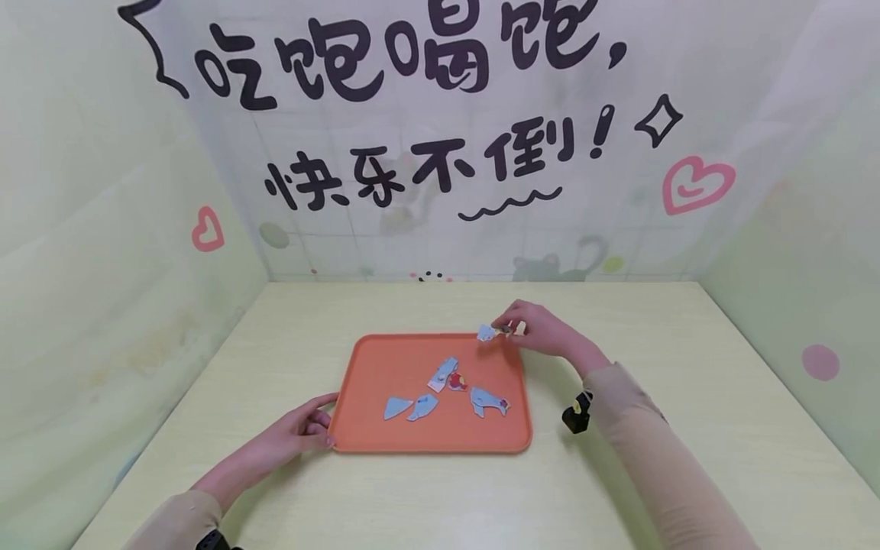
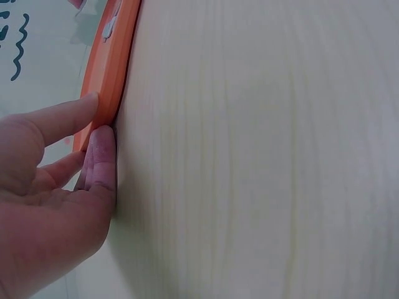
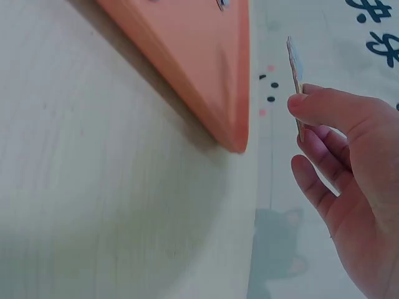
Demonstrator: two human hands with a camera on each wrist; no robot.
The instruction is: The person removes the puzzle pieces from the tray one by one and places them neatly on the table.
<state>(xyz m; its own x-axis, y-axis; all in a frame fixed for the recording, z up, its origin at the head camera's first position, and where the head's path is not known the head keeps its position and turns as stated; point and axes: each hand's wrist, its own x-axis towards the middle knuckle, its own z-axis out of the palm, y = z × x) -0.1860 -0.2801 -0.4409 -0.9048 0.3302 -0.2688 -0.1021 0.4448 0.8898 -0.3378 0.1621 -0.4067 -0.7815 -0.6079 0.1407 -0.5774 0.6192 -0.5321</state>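
An orange tray (image 1: 440, 437) lies on the table. My left hand (image 1: 300, 430) grips it at its near left corner; in the left wrist view the thumb (image 2: 81, 112) lies at the rim and the other fingers curl against the edge. Over the tray's far right corner, my right hand (image 1: 539, 327) pinches a flat light blue puzzle piece (image 1: 486, 333). The right wrist view shows this piece (image 3: 295, 62) edge-on between thumb and fingers, raised above the rim. Several more puzzle pieces lie loose on the tray: a pointed one (image 1: 396, 407), a curved one (image 1: 422, 406) and a tail-like one (image 1: 486, 400).
Toward the tray's middle, a light blue piece (image 1: 443, 374) lies beside a red-patterned one (image 1: 457, 382). Pale wood-grain table (image 1: 440, 504) surrounds the tray. A printed cloth wall (image 1: 412, 244) stands behind the table, with further walls at both sides.
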